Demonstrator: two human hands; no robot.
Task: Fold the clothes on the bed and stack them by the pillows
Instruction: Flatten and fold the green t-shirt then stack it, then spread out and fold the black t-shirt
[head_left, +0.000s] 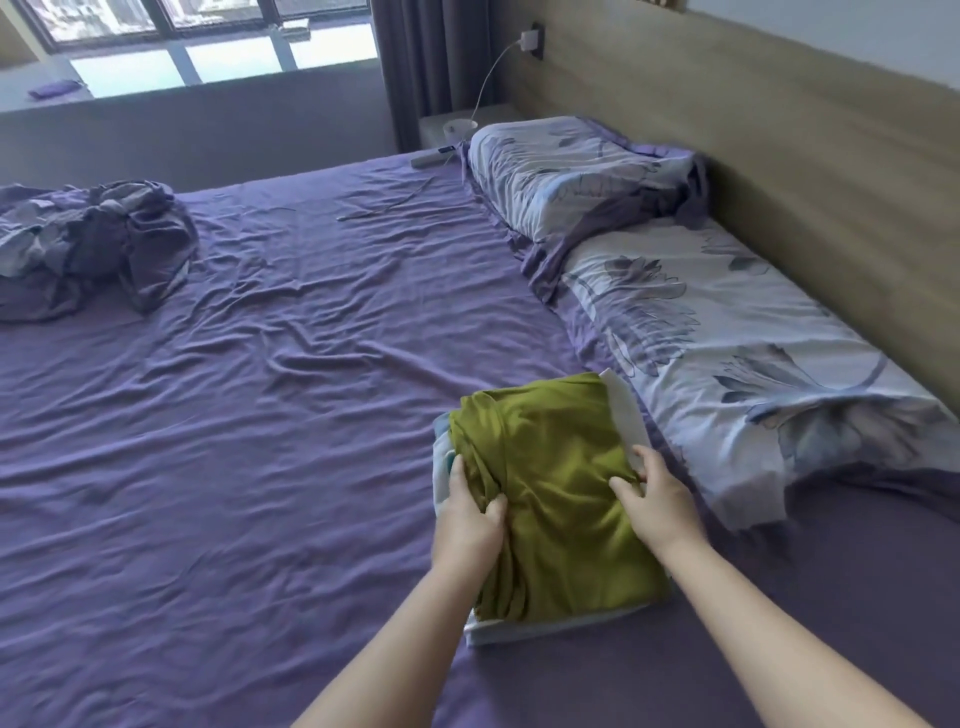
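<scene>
Both forearms reaching forward over the purple bed (260, 467), palms down. Left hand (470, 512) pinching a bunched fold at the near-left edge of the green garment (556, 499), grip narrow on cloth; right hand (657, 499) pressing and gripping its right edge, likely to square it on the pale folded stack (519, 631) beneath. Just right of the stack, the floral pillow (727, 353); farther behind, a second pillow (571, 171). Well left and beyond, a crumpled purple heap (93, 244), apparently not yet folded.

A window (197, 36) spans the upper left of the frame, a dark curtain (431, 62) beside it. At upper centre, a white charger (530, 40) sits in a wall socket, its cable (488, 78) hanging toward a nightstand (467, 122). A wooden headboard (779, 130) runs along the right.
</scene>
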